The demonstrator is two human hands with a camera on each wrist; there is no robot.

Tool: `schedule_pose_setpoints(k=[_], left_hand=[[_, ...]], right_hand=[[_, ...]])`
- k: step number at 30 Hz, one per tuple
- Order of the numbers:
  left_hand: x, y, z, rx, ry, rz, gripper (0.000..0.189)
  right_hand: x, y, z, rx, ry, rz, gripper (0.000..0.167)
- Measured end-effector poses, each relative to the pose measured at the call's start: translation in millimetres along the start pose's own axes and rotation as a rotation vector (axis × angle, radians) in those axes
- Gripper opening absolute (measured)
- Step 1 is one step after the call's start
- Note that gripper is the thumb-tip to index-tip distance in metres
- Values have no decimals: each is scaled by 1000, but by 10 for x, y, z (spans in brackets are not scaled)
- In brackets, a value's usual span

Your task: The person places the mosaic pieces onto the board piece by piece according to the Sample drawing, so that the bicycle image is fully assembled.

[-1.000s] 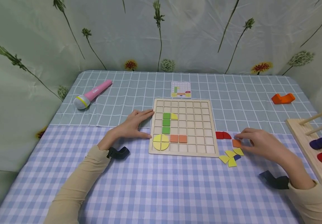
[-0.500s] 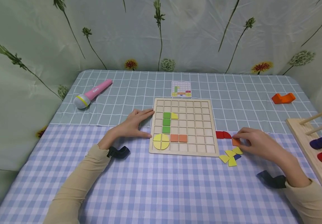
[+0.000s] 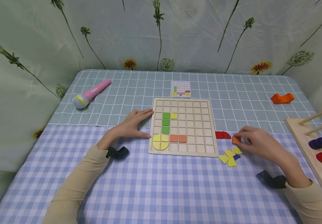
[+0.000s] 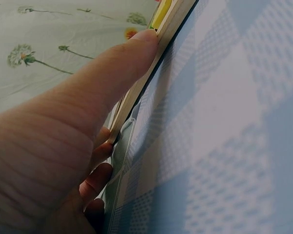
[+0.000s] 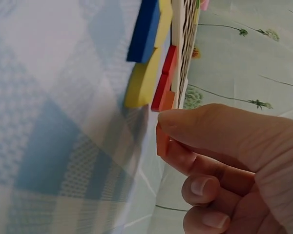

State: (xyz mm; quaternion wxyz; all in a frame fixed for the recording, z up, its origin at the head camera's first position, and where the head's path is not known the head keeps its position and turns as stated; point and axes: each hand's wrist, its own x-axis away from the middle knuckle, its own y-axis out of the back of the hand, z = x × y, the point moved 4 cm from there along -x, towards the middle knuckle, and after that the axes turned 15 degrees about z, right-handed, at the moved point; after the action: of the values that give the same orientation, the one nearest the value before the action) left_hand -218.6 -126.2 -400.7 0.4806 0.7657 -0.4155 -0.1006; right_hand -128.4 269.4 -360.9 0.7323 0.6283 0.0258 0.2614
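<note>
A wooden grid board [image 3: 197, 127] holds green squares [image 3: 165, 122], orange squares [image 3: 182, 138], a yellow circle of quarter pieces [image 3: 164, 145] and a single yellow quarter piece [image 3: 174, 116]. My left hand [image 3: 133, 124] lies along the board's left edge, fingers extended; in the left wrist view its thumb [image 4: 117, 63] touches the wooden rim. To the right of the board, my right hand [image 3: 257, 141] pinches an orange square tile [image 5: 162, 141] between thumb and index finger, its other fingers curled. Close to that hand are red pieces [image 3: 219, 135], yellow quarter pieces [image 3: 223, 159] and a blue piece [image 3: 236, 157].
Behind the board lies a small pattern card [image 3: 180, 89]. A pink toy microphone [image 3: 93, 91] is at the back left, an orange curved block [image 3: 282, 98] at the back right. Along the right side stands a wooden peg rack [image 3: 301, 137] with blue and red discs.
My right hand has taken hold of the orange tile, which is now tipped up between its fingertips. The left hand stays at the board's edge.
</note>
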Motion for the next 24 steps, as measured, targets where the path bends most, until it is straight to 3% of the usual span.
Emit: schedule_pose_setpoints(k=[11,24], left_hand=[[4,-3,6,2,3,0,96],[7,2,0,11,6,3,97]], right_hand=[[3,62,128,35,44,-78,26],[-135,103,296,38,90,-59,25]])
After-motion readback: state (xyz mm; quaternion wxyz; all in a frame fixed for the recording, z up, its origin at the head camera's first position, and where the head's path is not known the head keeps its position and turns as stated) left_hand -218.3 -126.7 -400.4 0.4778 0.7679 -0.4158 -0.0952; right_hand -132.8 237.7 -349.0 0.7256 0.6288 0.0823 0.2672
